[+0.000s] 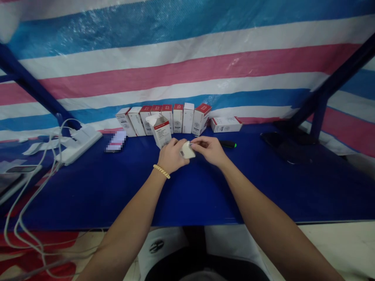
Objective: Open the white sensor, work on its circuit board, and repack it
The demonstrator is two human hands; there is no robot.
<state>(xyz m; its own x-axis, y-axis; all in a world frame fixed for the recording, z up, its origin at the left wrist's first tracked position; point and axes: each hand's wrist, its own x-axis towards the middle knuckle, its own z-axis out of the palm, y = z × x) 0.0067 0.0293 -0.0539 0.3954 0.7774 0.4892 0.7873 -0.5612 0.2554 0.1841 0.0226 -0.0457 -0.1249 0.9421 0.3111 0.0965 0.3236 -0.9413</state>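
Left hand (pixel 172 157) grips a cream casing (pixel 189 151), right hand (pixel 211 149) pinches perhaps a pin (pixel 191 144); toward the surface's (pixel 199 195) back edge, one open carton (pixel 163 136) reads "DETECTOR".

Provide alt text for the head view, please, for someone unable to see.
A left hand holds a cream device while the right hand pinches something thin at its edge. Behind are an open carton and a row of boxes on a blue table.

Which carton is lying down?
The rightmost carton, beyond the right hand: it lies on a long side, while the other cartons stand on end.
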